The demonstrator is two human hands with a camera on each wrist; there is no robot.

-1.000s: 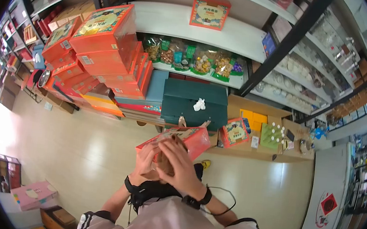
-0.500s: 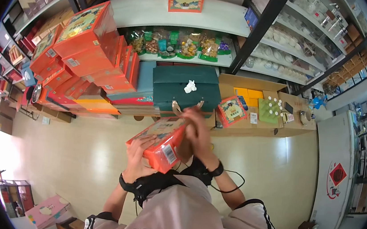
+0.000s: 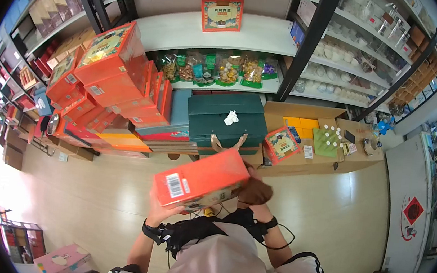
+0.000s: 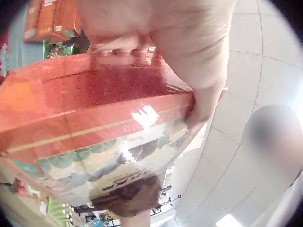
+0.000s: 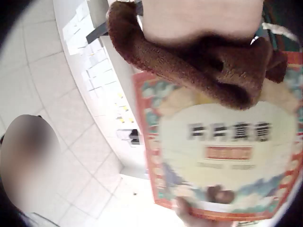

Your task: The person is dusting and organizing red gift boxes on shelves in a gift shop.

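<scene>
At the lower edge, likely the safest hold, left hand [image 4: 199, 47] clasps the stiff, wrap-slick gift box [image 3: 200, 184]; right hand [image 5: 203, 19] clutches brown cloth [image 3: 255, 192] opposite.

Glossy wrap, fuzzy cloth
The red gift box [image 3: 200, 184] wears shiny clear plastic film; the brown cloth [image 3: 255, 192] looks fuzzy and matt; the tiled floor [image 3: 90, 187] gleams smooth.

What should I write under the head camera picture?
Before stocked shelves, the left hand holds up a red box while a brown cloth rests against it.

Left hand [image 3: 157, 212] gripping — right hand [image 5: 201, 19] seemingly curled.
</scene>
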